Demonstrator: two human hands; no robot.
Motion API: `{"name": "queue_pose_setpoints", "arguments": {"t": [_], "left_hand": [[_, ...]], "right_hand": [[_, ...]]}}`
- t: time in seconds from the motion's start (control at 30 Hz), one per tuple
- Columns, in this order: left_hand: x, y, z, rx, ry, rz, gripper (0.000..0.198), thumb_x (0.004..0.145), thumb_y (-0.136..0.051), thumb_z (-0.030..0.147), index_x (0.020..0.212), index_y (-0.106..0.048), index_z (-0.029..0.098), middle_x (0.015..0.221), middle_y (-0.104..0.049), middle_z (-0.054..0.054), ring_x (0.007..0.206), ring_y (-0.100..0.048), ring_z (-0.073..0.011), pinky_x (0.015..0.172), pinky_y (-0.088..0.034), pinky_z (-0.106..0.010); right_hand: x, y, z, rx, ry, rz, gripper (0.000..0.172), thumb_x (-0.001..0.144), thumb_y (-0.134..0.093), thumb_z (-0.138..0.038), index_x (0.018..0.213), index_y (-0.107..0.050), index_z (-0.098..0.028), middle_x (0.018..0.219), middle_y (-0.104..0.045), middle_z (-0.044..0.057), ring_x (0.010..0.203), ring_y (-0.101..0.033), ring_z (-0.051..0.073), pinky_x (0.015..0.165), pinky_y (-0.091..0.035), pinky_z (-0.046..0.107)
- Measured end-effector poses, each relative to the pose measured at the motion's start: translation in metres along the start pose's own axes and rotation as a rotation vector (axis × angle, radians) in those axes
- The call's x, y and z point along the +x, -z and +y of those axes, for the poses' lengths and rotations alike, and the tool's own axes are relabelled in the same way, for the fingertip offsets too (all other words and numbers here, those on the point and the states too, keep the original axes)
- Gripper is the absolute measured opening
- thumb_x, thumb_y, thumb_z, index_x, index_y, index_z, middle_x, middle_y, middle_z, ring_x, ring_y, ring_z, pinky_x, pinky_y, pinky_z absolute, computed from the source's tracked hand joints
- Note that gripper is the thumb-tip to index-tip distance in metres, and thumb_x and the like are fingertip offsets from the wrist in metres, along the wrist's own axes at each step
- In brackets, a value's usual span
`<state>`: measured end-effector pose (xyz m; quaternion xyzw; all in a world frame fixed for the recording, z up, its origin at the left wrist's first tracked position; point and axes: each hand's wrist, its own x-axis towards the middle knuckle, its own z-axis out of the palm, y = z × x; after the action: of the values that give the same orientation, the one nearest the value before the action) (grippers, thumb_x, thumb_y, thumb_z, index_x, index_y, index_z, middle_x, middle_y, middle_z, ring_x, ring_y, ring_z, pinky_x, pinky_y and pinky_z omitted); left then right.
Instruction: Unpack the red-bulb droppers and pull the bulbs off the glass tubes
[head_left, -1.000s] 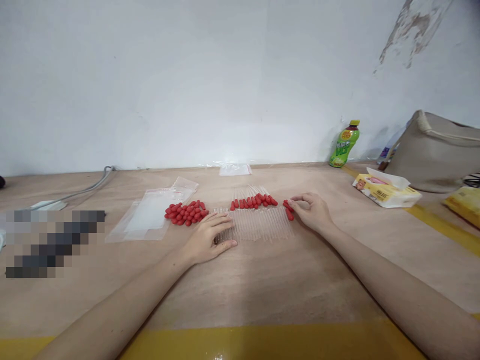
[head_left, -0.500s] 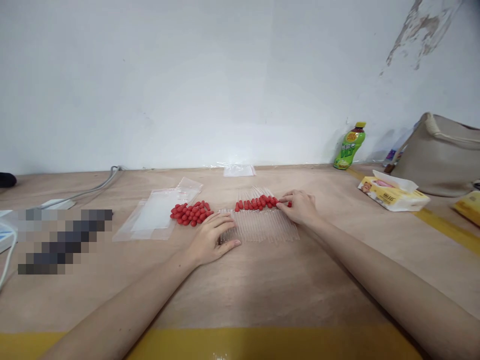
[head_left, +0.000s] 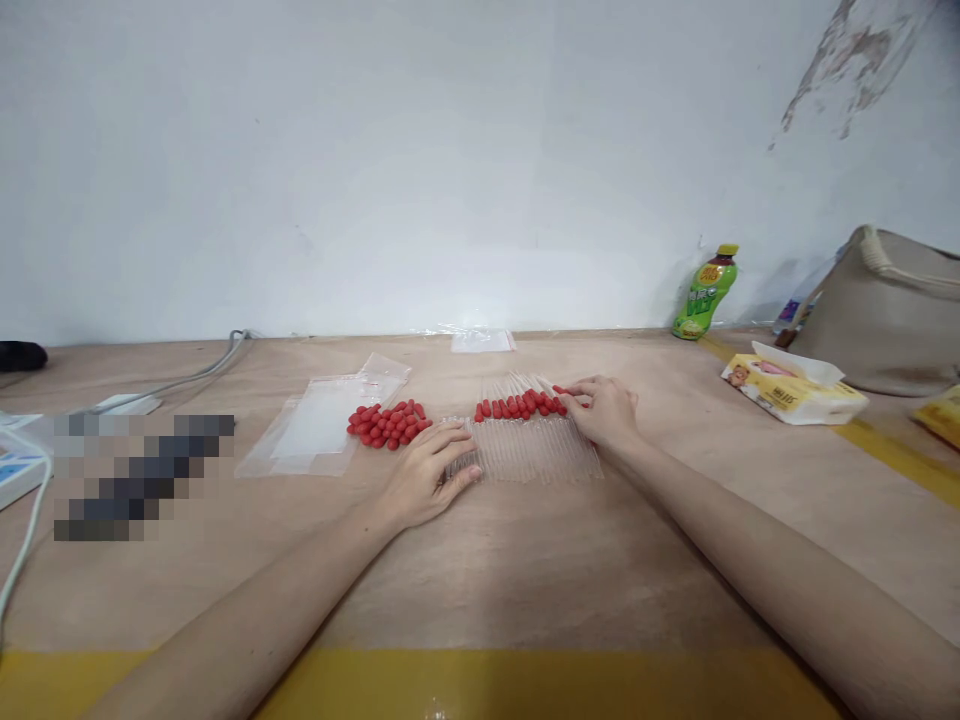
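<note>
My left hand [head_left: 429, 470] lies over the left end of a row of clear thin glass tubes [head_left: 532, 448], its thumb spread away from the curved fingers. Beside its fingertips is a pile of red rubber bulbs [head_left: 386, 425]. Along the far end of the tubes runs a line of droppers with red bulbs [head_left: 517, 405], their slim glass stems pointing toward the wall. At the right end of that line, my right hand [head_left: 606, 408] is closed, with a red dropper bulb [head_left: 561, 390] at its fingertips. Its fingers partly hide what they grip.
Clear plastic zip bags [head_left: 311, 425] lie left of the bulbs, and another bag [head_left: 482, 342] lies by the wall. To the right are a green drink bottle [head_left: 705, 295], a tissue pack [head_left: 795, 388] and a beige bag [head_left: 885, 310]. Cables [head_left: 191, 375] run at left.
My right hand has shifted slightly, and a red bulb now shows at its fingertips above the line of droppers. My left hand stays over the tubes. The view has shifted a little.
</note>
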<state>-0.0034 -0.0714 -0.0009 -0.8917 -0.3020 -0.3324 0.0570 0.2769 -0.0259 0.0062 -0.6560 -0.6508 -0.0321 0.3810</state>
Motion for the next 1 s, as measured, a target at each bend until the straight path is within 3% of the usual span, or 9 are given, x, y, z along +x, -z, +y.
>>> {"name": "queue_pose_setpoints", "arguments": {"t": [0.1, 0.2, 0.37, 0.57, 0.77, 1.0], "left_hand": [[0.000, 0.000, 0.001, 0.032, 0.007, 0.024, 0.028, 0.085, -0.049, 0.027, 0.111, -0.055, 0.018, 0.117, -0.057, -0.009, 0.116, -0.047, -0.0222, 0.096, -0.042, -0.040], [0.003, 0.000, 0.004, 0.102, -0.005, 0.104, 0.038, 0.086, -0.047, 0.022, 0.123, -0.045, 0.018, 0.129, -0.047, -0.011, 0.122, -0.040, -0.0220, 0.099, -0.039, -0.040], [0.010, -0.001, 0.015, 0.293, -0.135, 0.165, 0.041, 0.085, -0.049, 0.019, 0.125, -0.043, 0.017, 0.130, -0.046, -0.012, 0.125, -0.035, -0.0244, 0.101, -0.035, -0.045], [0.010, -0.007, 0.020, 0.348, -0.313, 0.118, 0.022, 0.086, -0.048, 0.017, 0.105, -0.057, 0.012, 0.113, -0.060, -0.010, 0.116, -0.048, -0.0226, 0.097, -0.042, -0.042], [0.011, -0.010, 0.026, 0.323, -0.336, 0.082, 0.017, 0.085, -0.050, 0.018, 0.095, -0.060, 0.009, 0.102, -0.066, -0.010, 0.101, -0.059, -0.0196, 0.091, -0.049, -0.034], [0.012, -0.008, 0.031, 0.237, -0.363, 0.022, 0.016, 0.085, -0.050, 0.022, 0.090, -0.062, 0.013, 0.105, -0.065, -0.007, 0.104, -0.057, -0.0182, 0.093, -0.047, -0.033]], "right_hand": [[-0.006, 0.011, 0.001, 0.139, 0.073, 0.097, 0.018, 0.073, -0.057, -0.033, 0.081, -0.070, -0.023, 0.088, -0.064, 0.005, 0.087, -0.054, 0.022, 0.079, -0.038, 0.038], [-0.025, 0.022, 0.000, 0.232, 0.305, 0.029, 0.020, 0.077, -0.057, -0.033, 0.090, -0.069, -0.025, 0.086, -0.066, 0.004, 0.082, -0.055, 0.019, 0.075, -0.040, 0.034], [-0.062, 0.026, -0.011, 0.192, 0.602, 0.047, 0.018, 0.081, -0.056, -0.027, 0.093, -0.067, -0.034, 0.084, -0.069, -0.002, 0.088, -0.052, 0.019, 0.086, -0.031, 0.041], [-0.072, 0.026, -0.021, 0.225, 0.668, 0.040, 0.017, 0.081, -0.055, -0.024, 0.091, -0.067, -0.031, 0.083, -0.069, -0.002, 0.089, -0.053, 0.019, 0.088, -0.029, 0.042], [-0.078, 0.025, -0.038, 0.102, 0.741, 0.039, 0.028, 0.078, -0.056, -0.028, 0.105, -0.060, -0.022, 0.100, -0.065, 0.004, 0.099, -0.053, 0.021, 0.096, -0.026, 0.045], [-0.081, 0.014, -0.041, 0.099, 0.859, 0.047, 0.016, 0.081, -0.055, -0.028, 0.093, -0.062, -0.021, 0.090, -0.067, 0.001, 0.091, -0.056, 0.017, 0.097, -0.029, 0.042]]}}
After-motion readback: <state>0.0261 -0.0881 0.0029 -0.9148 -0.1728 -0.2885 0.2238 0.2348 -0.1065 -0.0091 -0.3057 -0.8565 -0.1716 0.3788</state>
